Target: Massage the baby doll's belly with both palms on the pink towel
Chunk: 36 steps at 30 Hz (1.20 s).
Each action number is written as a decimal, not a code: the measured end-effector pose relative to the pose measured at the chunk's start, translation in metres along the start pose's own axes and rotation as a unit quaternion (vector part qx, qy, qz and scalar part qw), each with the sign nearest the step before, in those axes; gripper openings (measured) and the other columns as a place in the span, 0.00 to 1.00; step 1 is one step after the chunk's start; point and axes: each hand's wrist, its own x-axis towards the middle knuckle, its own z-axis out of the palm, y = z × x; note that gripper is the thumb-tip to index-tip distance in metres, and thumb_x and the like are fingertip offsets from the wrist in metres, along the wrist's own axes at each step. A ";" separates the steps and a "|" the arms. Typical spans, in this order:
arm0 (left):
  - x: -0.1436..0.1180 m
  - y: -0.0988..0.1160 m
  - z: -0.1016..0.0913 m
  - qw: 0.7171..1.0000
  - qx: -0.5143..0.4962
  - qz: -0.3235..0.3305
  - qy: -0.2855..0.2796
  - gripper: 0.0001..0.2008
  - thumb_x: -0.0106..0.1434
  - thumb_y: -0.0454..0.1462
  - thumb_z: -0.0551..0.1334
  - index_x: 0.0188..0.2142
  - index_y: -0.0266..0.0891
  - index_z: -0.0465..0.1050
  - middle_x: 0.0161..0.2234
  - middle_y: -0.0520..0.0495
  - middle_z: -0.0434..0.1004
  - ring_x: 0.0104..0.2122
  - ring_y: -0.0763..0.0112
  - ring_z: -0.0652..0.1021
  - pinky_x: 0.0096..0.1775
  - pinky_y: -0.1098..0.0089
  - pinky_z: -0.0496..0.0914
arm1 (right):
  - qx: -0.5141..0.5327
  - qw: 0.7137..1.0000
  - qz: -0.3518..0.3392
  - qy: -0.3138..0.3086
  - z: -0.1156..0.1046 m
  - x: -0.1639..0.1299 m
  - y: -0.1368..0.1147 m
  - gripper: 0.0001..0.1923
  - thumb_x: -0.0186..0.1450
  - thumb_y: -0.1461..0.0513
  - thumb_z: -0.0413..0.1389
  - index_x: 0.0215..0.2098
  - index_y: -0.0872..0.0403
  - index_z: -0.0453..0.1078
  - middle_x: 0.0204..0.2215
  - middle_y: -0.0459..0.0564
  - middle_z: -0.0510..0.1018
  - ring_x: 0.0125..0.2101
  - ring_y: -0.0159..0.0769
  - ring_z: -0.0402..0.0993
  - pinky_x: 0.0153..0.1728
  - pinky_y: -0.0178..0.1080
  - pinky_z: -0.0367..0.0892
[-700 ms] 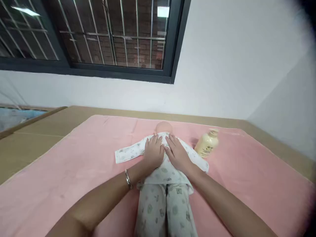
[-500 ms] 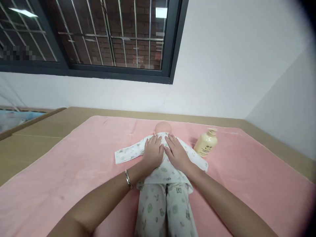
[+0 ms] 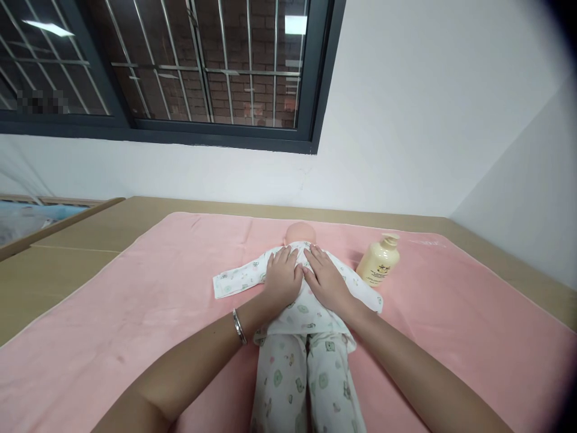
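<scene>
A baby doll (image 3: 301, 232) in a white printed top (image 3: 304, 316) and matching trousers (image 3: 282, 379) lies on a pink cloth, its head at the far end and its sleeves spread out. My left hand (image 3: 283, 278) rests flat on the left of the doll's upper torso, fingers stretched toward the head; a silver bangle (image 3: 239, 326) is on that wrist. My right hand (image 3: 328, 282) lies flat on the right side, thumbs close together. Both hands are open and grip nothing. Part of the top is hidden under them.
A pale yellow pump bottle (image 3: 379, 261) stands right of the doll, close to its sleeve. The pink cloth (image 3: 112, 343) covers a tan surface (image 3: 81, 264) that meets a white wall (image 3: 396, 120). Above is a dark-framed, barred window (image 3: 216, 72). Blue material (image 3: 40, 219) shows far left.
The whole view has shifted slightly, so everything sits a little further right. Both hands stay flat on the doll's top, with no clear movement against it.
</scene>
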 end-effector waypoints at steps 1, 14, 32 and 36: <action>0.000 0.000 0.000 1.000 0.003 0.002 0.002 0.22 0.66 0.37 0.48 0.57 0.35 0.64 0.59 0.38 0.66 0.60 0.57 0.64 0.61 0.52 0.55 | -0.001 1.000 0.000 0.000 0.000 0.000 0.000 0.29 0.72 0.53 0.39 0.65 0.61 0.54 0.65 0.61 0.53 0.66 0.45 0.44 0.64 0.52 0.46; 0.000 0.000 -0.001 1.000 -0.009 -0.004 0.000 0.22 0.67 0.37 0.49 0.58 0.35 0.64 0.60 0.38 0.65 0.60 0.56 0.63 0.61 0.51 0.55 | -0.022 1.000 -0.021 -0.006 -0.001 -0.002 0.001 0.29 0.72 0.54 0.39 0.65 0.63 0.52 0.66 0.63 0.52 0.66 0.47 0.43 0.64 0.53 0.46; -0.010 0.008 -0.010 1.000 -0.012 -0.013 -0.013 0.21 0.67 0.35 0.45 0.57 0.38 0.64 0.61 0.40 0.63 0.63 0.56 0.59 0.63 0.41 0.43 | -0.015 0.999 0.036 -0.024 -0.012 0.004 -0.013 0.28 0.70 0.55 0.43 0.64 0.60 0.55 0.65 0.60 0.55 0.65 0.45 0.47 0.63 0.50 0.49; -0.004 0.001 -0.011 0.997 -0.071 -0.017 -0.034 0.21 0.68 0.36 0.45 0.57 0.40 0.65 0.62 0.42 0.62 0.63 0.60 0.59 0.63 0.47 0.47 | -0.051 0.997 0.051 -0.041 -0.010 -0.005 -0.026 0.30 0.70 0.56 0.42 0.66 0.62 0.52 0.66 0.61 0.52 0.66 0.47 0.45 0.64 0.51 0.48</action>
